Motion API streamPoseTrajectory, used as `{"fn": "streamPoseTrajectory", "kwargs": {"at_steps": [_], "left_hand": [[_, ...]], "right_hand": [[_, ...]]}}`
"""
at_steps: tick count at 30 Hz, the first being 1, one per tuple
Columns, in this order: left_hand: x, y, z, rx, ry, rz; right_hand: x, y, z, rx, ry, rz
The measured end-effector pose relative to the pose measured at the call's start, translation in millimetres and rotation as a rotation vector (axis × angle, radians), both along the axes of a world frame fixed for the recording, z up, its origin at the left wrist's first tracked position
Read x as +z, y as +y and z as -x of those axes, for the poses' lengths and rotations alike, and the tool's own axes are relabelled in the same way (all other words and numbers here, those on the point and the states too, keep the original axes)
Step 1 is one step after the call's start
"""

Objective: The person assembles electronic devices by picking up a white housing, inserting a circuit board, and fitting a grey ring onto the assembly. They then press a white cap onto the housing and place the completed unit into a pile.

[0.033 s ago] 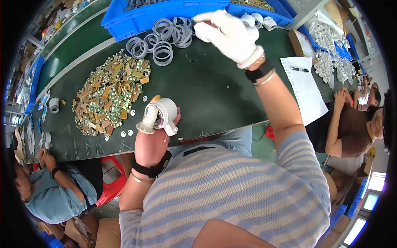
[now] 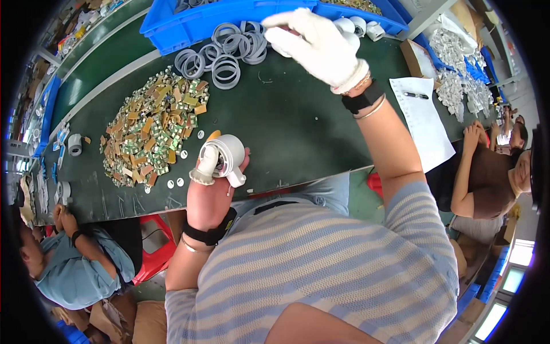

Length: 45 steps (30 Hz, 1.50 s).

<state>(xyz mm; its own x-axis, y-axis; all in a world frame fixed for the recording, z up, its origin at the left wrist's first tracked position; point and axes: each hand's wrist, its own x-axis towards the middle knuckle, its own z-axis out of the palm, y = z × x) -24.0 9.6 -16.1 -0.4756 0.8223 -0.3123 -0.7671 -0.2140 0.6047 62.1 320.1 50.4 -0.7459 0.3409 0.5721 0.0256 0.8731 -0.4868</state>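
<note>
My left hand (image 2: pixel 207 202) is closed around a white round plastic housing (image 2: pixel 232 150) with a short side stub. Its hollow side faces left, and its inside shows only in part. White fabric covers the thumb of this hand, and an orange cover sits on one fingertip. My right hand (image 2: pixel 318 49), in a white glove, is raised over the far side of the table. Its fingers are apart and slightly curled, with nothing visible between them. Several grey rings (image 2: pixel 226 73) lie to its left, and white cylindrical parts (image 2: pixel 359 26) stand just right of it.
A pile of small green-and-tan circuit boards (image 2: pixel 152 129) covers the table's left part. Blue bins (image 2: pixel 172 33) line the far edge. At right lie a paper sheet (image 2: pixel 424 123), a pen (image 2: pixel 416 95) and clear plastic parts (image 2: pixel 450 92). Co-workers sit on both sides.
My right hand has shifted slightly up and away over the far side of the table. The left hand and the housing have hardly moved.
</note>
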Motion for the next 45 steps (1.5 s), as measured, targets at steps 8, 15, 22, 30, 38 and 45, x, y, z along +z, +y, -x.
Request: {"fn": "streamPoseTrajectory", "kwargs": {"at_steps": [8,15,22,30,38,45], "left_hand": [[-6,-5,-2,-0.099,0.077,0.031],[6,-10,-5,-0.010,0.090,0.047],[15,-18,1,-0.107,0.606,0.183],[23,-2,-14,-0.213,1.619,0.366],[24,14,6,-0.403,1.761,0.250],[16,20,-2,-0.244,0.493,0.057]], "right_hand": [[-29,-31,62,0.277,-0.372,-0.125],[-41,-49,56,0.102,-0.573,-0.211],[-43,-40,-21,0.049,-0.203,-0.527],[-16,-119,-83,0.063,-0.187,-0.440],[-10,-117,-94,0.173,-0.168,-0.090],[-13,-109,-95,0.176,-0.122,0.629]]}}
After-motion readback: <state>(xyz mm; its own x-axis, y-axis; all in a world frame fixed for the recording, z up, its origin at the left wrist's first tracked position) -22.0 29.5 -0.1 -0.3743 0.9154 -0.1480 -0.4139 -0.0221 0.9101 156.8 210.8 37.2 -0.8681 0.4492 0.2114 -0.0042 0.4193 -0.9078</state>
